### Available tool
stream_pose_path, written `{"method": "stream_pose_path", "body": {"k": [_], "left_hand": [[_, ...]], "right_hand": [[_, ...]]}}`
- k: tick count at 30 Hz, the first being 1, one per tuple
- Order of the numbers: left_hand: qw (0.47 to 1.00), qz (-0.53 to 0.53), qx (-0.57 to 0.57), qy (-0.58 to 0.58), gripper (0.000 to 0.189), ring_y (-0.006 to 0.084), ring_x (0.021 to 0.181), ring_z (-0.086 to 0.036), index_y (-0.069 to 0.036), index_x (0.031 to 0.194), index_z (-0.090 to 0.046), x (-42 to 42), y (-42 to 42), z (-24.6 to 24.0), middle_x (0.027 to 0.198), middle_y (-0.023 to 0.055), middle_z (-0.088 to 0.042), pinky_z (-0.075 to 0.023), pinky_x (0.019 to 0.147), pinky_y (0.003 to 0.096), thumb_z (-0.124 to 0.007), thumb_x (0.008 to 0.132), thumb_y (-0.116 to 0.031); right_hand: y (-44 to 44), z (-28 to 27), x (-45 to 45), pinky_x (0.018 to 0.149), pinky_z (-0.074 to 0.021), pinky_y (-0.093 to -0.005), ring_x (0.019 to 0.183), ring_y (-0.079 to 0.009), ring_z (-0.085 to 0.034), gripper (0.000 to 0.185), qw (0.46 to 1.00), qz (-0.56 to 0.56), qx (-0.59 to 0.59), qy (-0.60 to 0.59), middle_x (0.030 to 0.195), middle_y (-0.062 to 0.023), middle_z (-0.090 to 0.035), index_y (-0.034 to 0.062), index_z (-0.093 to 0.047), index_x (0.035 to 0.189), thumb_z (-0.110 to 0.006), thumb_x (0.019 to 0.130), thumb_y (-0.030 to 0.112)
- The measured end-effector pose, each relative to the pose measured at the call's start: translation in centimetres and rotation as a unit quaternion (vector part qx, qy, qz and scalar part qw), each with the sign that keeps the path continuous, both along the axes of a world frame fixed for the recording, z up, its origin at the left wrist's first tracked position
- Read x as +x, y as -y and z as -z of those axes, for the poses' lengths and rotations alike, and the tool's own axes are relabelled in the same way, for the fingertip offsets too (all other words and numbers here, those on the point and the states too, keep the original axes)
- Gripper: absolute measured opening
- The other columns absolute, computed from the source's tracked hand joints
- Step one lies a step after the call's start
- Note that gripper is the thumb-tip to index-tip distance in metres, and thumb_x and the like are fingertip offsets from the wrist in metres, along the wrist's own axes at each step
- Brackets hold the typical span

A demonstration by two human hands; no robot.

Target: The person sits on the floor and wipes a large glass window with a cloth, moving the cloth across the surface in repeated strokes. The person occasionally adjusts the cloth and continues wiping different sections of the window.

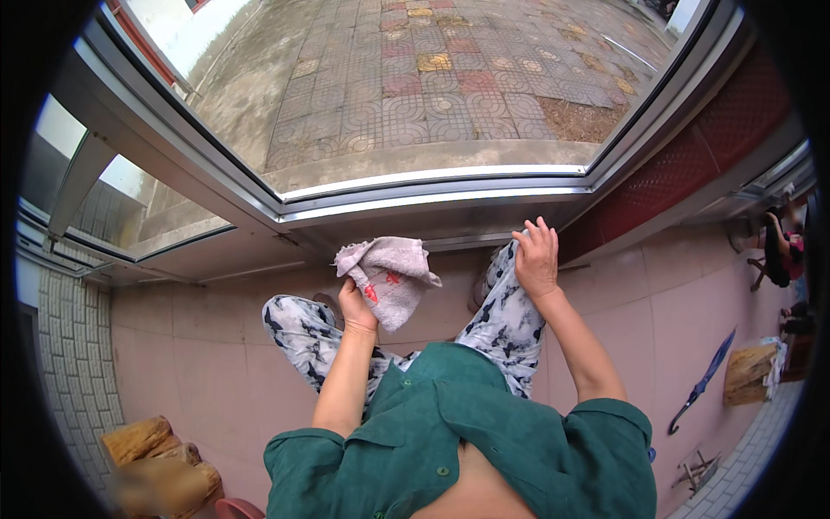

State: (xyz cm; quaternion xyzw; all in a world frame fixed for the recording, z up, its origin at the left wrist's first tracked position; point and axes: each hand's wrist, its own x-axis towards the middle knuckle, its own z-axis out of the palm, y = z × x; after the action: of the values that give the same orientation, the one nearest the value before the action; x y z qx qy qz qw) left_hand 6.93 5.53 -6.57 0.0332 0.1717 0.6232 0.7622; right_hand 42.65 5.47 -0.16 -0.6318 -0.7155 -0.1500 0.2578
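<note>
My left hand (pixel 358 307) grips a pale, worn terry cloth (pixel 397 276) with red printed marks and a frayed corner. The cloth hangs bunched above the tiled floor, between my knees. My right hand (pixel 537 254) holds nothing; its fingers are spread beside my right knee, near the metal lower rail of a window or door frame (pixel 434 194). Patterned trousers (pixel 506 324) cover my bent legs. The glass pane in the frame stands in front of me, with paving visible beyond it.
Stacked wood pieces (pixel 146 441) and part of a pink basin (pixel 238 509) lie at the lower left. At the right are a blue umbrella (pixel 703 383) on the floor, a wooden block (pixel 749 375), a folding stool (pixel 699 472) and a seated person (pixel 788 250). A dark red panel (pixel 674 168) adjoins the frame.
</note>
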Motion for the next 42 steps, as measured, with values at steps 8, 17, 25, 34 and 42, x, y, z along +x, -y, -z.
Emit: {"method": "stream_pose_path", "body": {"k": [8,17,25,34,42], "left_hand": [[0.997,0.007,-0.023,-0.067,0.05,0.034,0.129,-0.051,-0.002,0.14,-0.048,1.4,-0.2,-6.1,0.14,0.0156,-0.054,-0.0383,0.112,0.0477,-0.034,0.105,-0.035],[0.58,0.113,0.363,-0.72,0.076,0.0375,0.15,-0.02,-0.004,0.154,-0.029,7.5,4.6,-11.0,0.162,0.0232,-0.021,-0.0154,0.121,0.0475,-0.065,0.091,-0.025],[0.567,-0.226,0.236,-0.756,0.032,0.031,0.128,-0.054,0.003,0.126,-0.058,-4.7,4.2,-10.6,0.141,0.0182,-0.055,-0.0411,0.107,0.0382,-0.057,0.094,-0.002],[0.679,0.035,-0.457,-0.574,0.015,0.0204,0.065,-0.057,-0.011,0.096,-0.06,-21.2,17.6,14.0,0.08,0.0038,-0.058,-0.0433,0.048,0.0381,-0.056,0.094,-0.025],[0.778,0.151,-0.404,-0.457,0.017,0.0251,0.072,-0.061,-0.01,0.099,-0.058,-12.3,15.7,17.8,0.087,0.0073,-0.06,-0.0475,0.055,0.0399,-0.052,0.095,-0.025]], "right_hand": [[2.8,-1.7,-11.9,0.084,-0.0543,-0.0303,0.096,-0.0202,-0.068,0.021,0.796,-0.237,-0.23,-0.507,0.101,-0.0109,-0.071,0.0007,-0.068,0.111,-0.058,0.092,-0.001],[3.2,3.1,-16.9,0.112,-0.0396,-0.0416,0.128,-0.0249,-0.052,0.044,0.036,-0.266,-0.273,-0.924,0.141,-0.0085,-0.054,0.0119,-0.05,0.14,-0.041,0.103,0.036],[2.2,1.0,-9.8,0.119,-0.0307,-0.044,0.137,-0.0285,-0.043,0.055,0.172,-0.055,-0.266,-0.947,0.15,-0.0101,-0.044,0.0123,-0.041,0.146,-0.033,0.104,0.047],[-0.8,1.8,0.4,0.119,-0.0316,-0.0442,0.137,-0.0283,-0.044,0.055,0.392,0.043,-0.127,-0.91,0.149,-0.0104,-0.045,0.0119,-0.041,0.146,-0.035,0.104,0.046],[-1.3,3.1,0.3,0.118,-0.0323,-0.0443,0.136,-0.0281,-0.045,0.054,0.423,0.077,-0.112,-0.896,0.148,-0.0106,-0.046,0.0116,-0.042,0.145,-0.036,0.103,0.046]]}}
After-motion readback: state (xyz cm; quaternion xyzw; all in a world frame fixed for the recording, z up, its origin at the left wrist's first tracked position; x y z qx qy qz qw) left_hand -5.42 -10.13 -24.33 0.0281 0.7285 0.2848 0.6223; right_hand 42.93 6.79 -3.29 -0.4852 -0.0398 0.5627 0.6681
